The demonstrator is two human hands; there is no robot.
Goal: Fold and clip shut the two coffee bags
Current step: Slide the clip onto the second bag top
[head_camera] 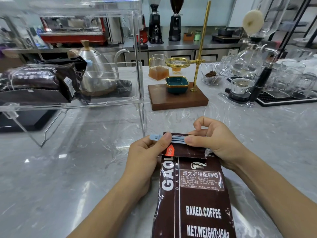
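A dark brown coffee bag printed "BAKED.COFFEE" lies on the marble counter in front of me, its top folded over. A light blue clip sits across the folded top. My left hand pinches the clip's left part with thumb and fingers. My right hand presses the clip's right part and holds the fold. A second dark coffee bag lies on the clear acrylic shelf at the left, with a light blue clip at its folded end.
A steel gooseneck kettle stands on the shelf beside that bag. Behind the bag are a wooden drip stand with a brass pole, a teal dish and a glass server. A siphon brewer and glasses crowd the right.
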